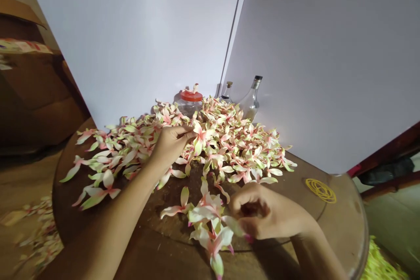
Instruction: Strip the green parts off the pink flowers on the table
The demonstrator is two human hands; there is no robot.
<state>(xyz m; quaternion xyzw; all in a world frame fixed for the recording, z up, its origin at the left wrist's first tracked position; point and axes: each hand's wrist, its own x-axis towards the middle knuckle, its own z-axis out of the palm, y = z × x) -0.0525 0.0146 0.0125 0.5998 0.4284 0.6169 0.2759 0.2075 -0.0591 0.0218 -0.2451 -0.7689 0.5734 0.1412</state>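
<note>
A broad heap of pink, white and pale green flowers (243, 144) covers the far half of a round brown table (344, 227). My left hand (172, 142) pinches one flower (201, 136) between thumb and fingertips at the middle of the heap. Near the front of the table my right hand (265, 212) is curled, thumb and fingers pressed together beside a cluster of layered flowers (211, 223). Its fingertips touch the right edge of that cluster, but what they grip is hidden.
Behind the heap stand a clear jar with a red lid (191, 96) and two glass bottles (252, 100), (227, 92) against white panels. Yellow rubber bands (320, 190) lie at the table's right. Cardboard boxes (36, 83) stand at left; petals (42, 232) litter the floor.
</note>
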